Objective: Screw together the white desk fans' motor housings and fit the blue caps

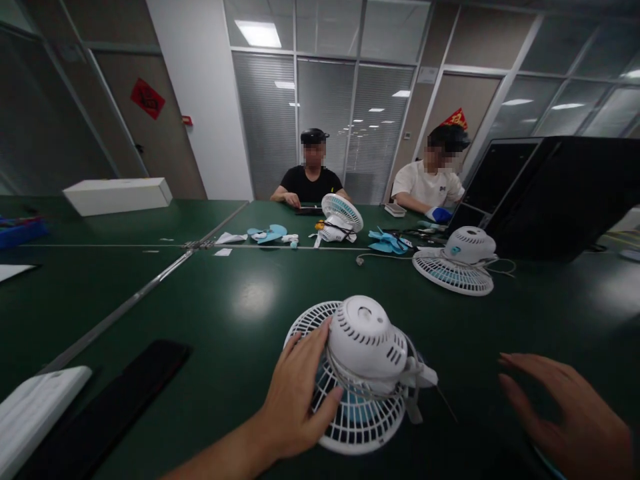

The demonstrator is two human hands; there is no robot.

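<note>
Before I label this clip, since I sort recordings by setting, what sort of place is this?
Probably an office serving as a workroom: glass partitions with blinds, a broad green table, and the white fan the left hand touches.

A white electric fan (367,363) lies face down near the middle of the scene, its round slatted grille (367,430) undermost and its vented, domed motor housing (364,327) on top. Bluish blades show through the slats. A pale cord loops round the housing's base; a white bracket, perhaps a clip, juts right.
</note>
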